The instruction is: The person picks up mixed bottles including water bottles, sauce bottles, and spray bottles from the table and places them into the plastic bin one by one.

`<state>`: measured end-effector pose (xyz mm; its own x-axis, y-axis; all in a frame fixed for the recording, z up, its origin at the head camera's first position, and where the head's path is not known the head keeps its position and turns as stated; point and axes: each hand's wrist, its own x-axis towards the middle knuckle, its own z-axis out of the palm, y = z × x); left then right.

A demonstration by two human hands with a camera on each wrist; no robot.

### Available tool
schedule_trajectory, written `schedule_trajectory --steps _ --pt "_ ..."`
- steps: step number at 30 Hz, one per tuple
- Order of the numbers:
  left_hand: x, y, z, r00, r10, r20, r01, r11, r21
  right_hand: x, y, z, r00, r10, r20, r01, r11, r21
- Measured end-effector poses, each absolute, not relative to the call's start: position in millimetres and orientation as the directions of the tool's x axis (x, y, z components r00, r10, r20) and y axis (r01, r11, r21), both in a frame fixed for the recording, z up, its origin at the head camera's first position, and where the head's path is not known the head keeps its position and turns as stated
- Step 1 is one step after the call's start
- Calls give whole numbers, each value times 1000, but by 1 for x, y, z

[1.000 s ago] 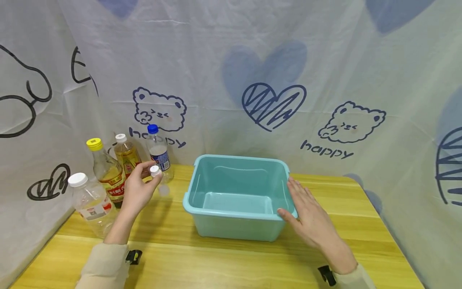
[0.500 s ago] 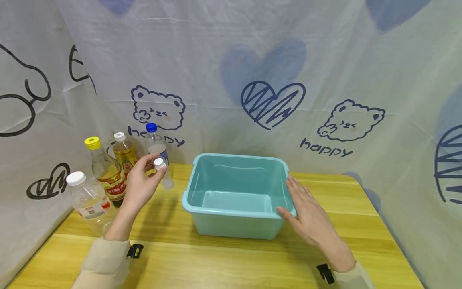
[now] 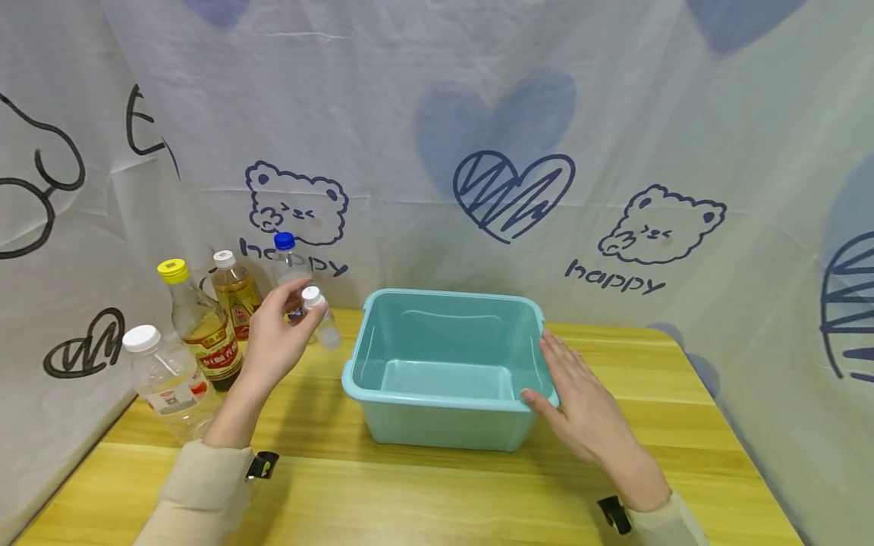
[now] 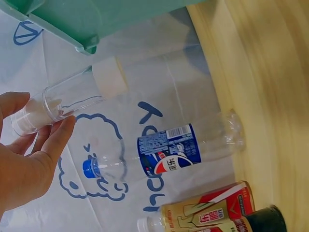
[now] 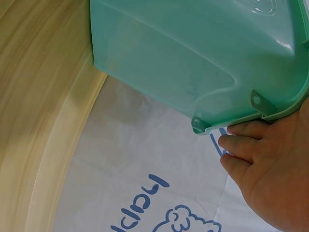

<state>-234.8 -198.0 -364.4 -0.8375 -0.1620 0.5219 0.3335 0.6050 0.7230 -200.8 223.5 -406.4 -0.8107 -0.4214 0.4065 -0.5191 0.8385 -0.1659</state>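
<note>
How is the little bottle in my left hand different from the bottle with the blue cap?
The small bottle has a white cap, the larger bottle a blue cap. Your left hand holds the small bottle above the table; the larger bottle stands on it. The larger bottle has a blue label, the small bottle doesn't. Both look transparent.

In the head view, your left grip (image 3: 276, 337) covers part of the blue-capped bottle (image 3: 290, 262), and fine print on the yellow-capped bottle (image 3: 210, 337) is too small to read. The lower edge crops your sleeves (image 3: 203, 485) and the table (image 3: 382, 500). The basin (image 4: 125, 19) runs past the left wrist view's top; the right wrist view cuts your right grip (image 5: 275, 164), its thumb hidden.
</note>
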Motion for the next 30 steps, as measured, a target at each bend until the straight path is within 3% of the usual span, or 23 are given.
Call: schedule_trajectory --steps 30 --pt "-247 -160 -313 -819 -53 571 448 562 695 -202 224 -405 -811 -423 404 -523 833 -179"
